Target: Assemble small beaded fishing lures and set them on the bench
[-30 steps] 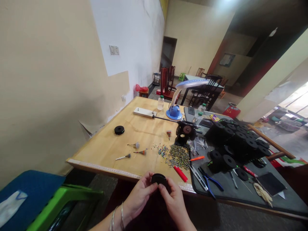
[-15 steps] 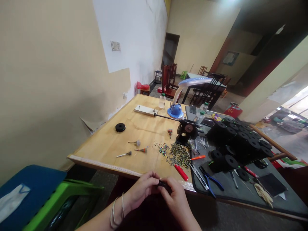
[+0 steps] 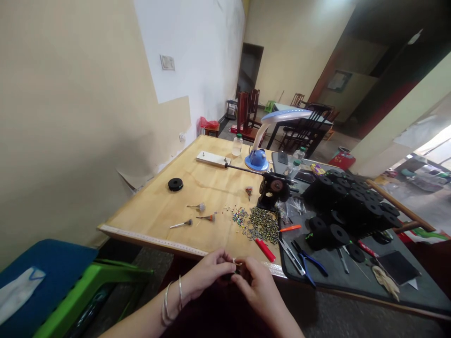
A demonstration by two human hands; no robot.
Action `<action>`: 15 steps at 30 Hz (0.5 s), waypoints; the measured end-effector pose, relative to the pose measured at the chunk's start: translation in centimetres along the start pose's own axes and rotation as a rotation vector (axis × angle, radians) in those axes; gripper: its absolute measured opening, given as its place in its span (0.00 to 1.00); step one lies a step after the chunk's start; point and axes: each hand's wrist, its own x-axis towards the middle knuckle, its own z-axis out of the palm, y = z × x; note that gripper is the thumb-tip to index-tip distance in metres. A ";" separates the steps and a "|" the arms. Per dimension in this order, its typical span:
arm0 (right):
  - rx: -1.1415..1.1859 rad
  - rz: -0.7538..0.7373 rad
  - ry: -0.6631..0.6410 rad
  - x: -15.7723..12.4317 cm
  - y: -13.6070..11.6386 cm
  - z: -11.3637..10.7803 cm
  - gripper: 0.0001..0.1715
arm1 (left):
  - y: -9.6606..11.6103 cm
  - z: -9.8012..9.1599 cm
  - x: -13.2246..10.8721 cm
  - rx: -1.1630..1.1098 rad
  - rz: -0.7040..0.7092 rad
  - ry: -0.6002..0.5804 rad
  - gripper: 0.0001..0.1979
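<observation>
holding the black spool (image 3: 227, 278) between my left hand (image 3: 207, 274) and right hand (image 3: 255, 286), fingers curled closer than a second ago, spool now mostly hidden, thin pale strand (image 3: 235, 262) at the fingertips, all just off the near bench edge (image 3: 158, 244).

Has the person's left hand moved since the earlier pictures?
Yes: the left hand has risen closer to the wooden table's near edge.
</observation>
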 end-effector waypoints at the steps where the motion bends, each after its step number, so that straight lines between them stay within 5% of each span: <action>1: 0.038 0.006 0.007 -0.1 0.1 -0.2 0.10 | 0.0 0.0 -0.1 -0.039 -0.019 0.009 0.11; 15: 0.178 0.026 0.172 -0.9 0.9 0.2 0.14 | -1.0 0.0 -0.3 -0.479 -0.033 -0.125 0.08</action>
